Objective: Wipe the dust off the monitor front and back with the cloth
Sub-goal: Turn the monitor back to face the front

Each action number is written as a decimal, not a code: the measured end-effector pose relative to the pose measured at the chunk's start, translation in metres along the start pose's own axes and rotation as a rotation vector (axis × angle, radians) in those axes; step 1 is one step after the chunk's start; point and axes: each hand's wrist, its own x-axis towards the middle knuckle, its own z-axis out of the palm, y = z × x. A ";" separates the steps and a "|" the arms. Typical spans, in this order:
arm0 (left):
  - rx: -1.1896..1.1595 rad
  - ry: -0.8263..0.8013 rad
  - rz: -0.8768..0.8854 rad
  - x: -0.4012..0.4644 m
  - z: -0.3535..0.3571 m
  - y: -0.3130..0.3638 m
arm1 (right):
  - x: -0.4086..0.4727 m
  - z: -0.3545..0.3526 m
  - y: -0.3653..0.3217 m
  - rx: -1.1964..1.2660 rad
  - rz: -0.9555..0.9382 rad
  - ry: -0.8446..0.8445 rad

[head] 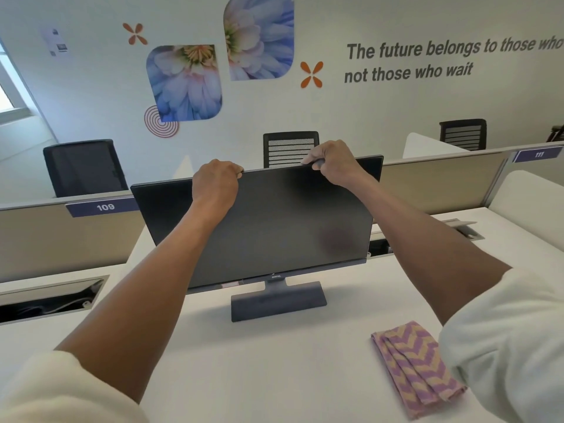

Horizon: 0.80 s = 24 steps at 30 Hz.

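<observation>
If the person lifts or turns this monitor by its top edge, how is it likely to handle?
The monitor looks thin, so probably stiff and fairly light. Its stand is narrow, so it may tip if pushed high. Both hands, left and right, grip the top edge, likely steadying it.

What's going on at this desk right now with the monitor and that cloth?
A person stands at a white desk and grips the top edge of a dark monitor with both hands: the left hand nearer the left part of the edge, the right hand nearer the right. The screen is off and the monitor stands on its base. The folded purple and tan zigzag cloth lies on the desk to the right, untouched, so no wiping is going on at this moment.
</observation>
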 end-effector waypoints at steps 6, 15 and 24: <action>-0.014 0.005 -0.011 0.000 0.003 0.002 | -0.002 0.000 0.002 0.008 0.013 0.025; -0.024 -0.027 0.017 -0.008 0.008 -0.004 | -0.003 -0.002 0.007 0.051 0.043 -0.016; -0.196 0.184 0.119 -0.060 0.019 0.024 | -0.070 0.002 0.021 0.034 -0.049 0.347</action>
